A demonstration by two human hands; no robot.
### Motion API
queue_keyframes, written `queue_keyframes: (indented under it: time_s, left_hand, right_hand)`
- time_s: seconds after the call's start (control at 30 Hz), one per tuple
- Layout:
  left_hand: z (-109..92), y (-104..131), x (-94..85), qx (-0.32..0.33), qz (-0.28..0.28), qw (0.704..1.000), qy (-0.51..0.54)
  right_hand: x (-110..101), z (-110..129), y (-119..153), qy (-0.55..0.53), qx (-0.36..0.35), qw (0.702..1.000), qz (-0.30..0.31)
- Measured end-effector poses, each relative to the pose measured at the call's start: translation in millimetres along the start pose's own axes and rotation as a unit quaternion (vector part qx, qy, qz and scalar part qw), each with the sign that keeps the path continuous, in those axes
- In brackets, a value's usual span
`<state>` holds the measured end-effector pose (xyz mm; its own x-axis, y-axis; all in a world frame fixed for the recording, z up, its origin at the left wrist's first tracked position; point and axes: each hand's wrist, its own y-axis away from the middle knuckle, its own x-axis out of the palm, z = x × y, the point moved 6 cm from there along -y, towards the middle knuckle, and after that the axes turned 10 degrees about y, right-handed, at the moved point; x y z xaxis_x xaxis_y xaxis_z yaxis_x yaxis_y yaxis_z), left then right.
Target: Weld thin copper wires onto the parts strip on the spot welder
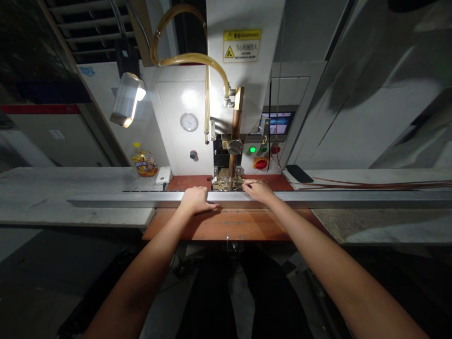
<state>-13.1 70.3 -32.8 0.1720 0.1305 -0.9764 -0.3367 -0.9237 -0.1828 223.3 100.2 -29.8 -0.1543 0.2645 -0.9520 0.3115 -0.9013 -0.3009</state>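
Note:
A long grey metal bar [116, 200] lies across the table in front of a welding-type machine. My left hand [195, 200] is closed over the bar, thumb on its near side and fingers over its top edge. Close to the machine's copper electrode [232, 165], my right hand [258, 190] pinches a thin dark rod [251, 184], with the wrist above the bar. The rod's tip is too small to make out. Beneath the electrode sits a small metal fixture [224, 178], partly hidden behind the bar.
A lit lamp [127, 100] hangs at left. A yellow-capped bottle [144, 161] and a white box [163, 175] stand behind the bar. To the right lie a black phone [299, 173] and several long thin brown rods [370, 184]. A reddish-brown board [197, 225] spans the front.

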Motion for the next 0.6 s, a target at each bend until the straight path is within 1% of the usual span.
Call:
queue_keyframes:
  time_s: [0.2, 0.43, 0.53, 0.6]
  left_hand:
    - [2.5, -0.8, 1.3, 0.010, 0.012, 1.000, 0.007]
    - [2.4, -0.2, -3.9, 0.047, 0.022, 0.998, 0.045]
    - [5.7, -1.0, -4.1, 0.057, 0.016, 0.997, 0.054]
    - [9.4, -0.9, -3.6, 0.051, 0.009, 0.997, 0.052]
  right_hand:
    - [0.2, 2.0, 1.1, 0.005, -0.011, 1.000, 0.013]
    - [-5.7, 5.2, 3.8, 0.010, -0.001, 1.000, 0.016]
    - [-7.4, 6.2, 4.5, 0.013, 0.005, 1.000, 0.023]
    - [-7.4, 6.4, 4.7, 0.017, 0.008, 0.999, 0.029]
